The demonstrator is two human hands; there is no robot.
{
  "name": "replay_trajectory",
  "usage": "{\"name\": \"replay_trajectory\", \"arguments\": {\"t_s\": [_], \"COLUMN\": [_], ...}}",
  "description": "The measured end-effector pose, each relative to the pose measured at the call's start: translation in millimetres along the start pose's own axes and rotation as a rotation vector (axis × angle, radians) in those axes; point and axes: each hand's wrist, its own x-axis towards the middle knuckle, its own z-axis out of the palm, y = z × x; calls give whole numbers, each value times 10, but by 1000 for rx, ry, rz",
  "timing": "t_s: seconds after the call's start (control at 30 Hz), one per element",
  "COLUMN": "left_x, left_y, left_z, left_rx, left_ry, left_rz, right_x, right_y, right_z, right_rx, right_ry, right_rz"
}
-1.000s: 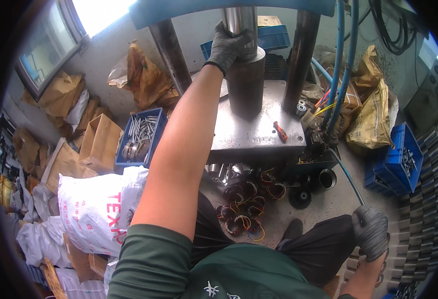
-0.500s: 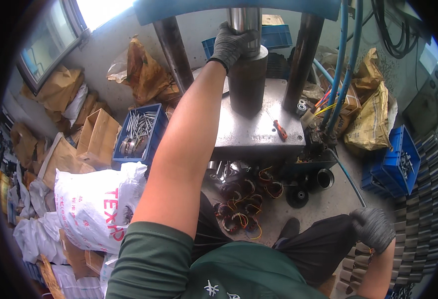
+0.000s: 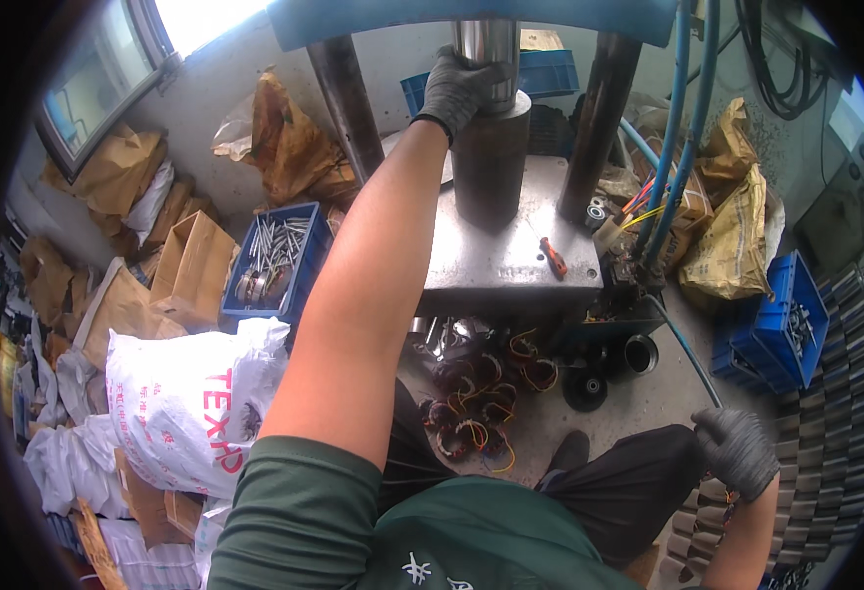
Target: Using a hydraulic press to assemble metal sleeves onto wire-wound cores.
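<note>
My left hand point(image 3: 459, 90), in a grey knit glove, reaches up to the press and is wrapped around the side of a shiny metal cylinder point(image 3: 488, 49). That cylinder stands on the top of a wider dark steel cylinder point(image 3: 489, 167), upright on the metal press table point(image 3: 451, 258). Beside my right knee, my right hand point(image 3: 739, 452), also gloved, is closed around the lower end of a long thin blue-green lever point(image 3: 687, 352) that comes from the side of the press. Its fingertips are partly hidden. An orange-handled screwdriver point(image 3: 553, 258) lies on the press table, right of the dark cylinder.
Dark press columns point(image 3: 345, 103) flank the cylinders, with blue hoses point(image 3: 683, 128) to the right. Wound motor stators point(image 3: 471, 393) with coloured wires lie below the table. A blue bin of metal rods point(image 3: 309, 265) and a white sack point(image 3: 171, 403) stand left; another blue bin point(image 3: 746, 339) stands right.
</note>
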Motion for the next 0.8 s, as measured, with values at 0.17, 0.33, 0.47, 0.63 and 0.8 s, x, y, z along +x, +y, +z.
{"name": "replay_trajectory", "arguments": {"t_s": [0.17, 0.33, 0.47, 0.63, 0.8], "left_x": [79, 77, 144, 106, 167], "left_y": [-110, -80, -189, -160, -230], "left_z": [-17, -3, -14, 19, -2], "left_rx": [-24, 92, -32, 23, -39], "left_ry": [-3, 12, -27, -11, -27], "left_rz": [23, -12, 46, -6, 31], "right_x": [5, -1, 6, 6, 35], "right_y": [-7, 37, 0, 70, 17], "right_z": [-41, -20, -73, -24, -111], "right_rx": [55, 76, 24, 173, -2], "right_ry": [113, 134, -35, 198, -103], "right_rz": [-34, -1, 50, 6, 60]}}
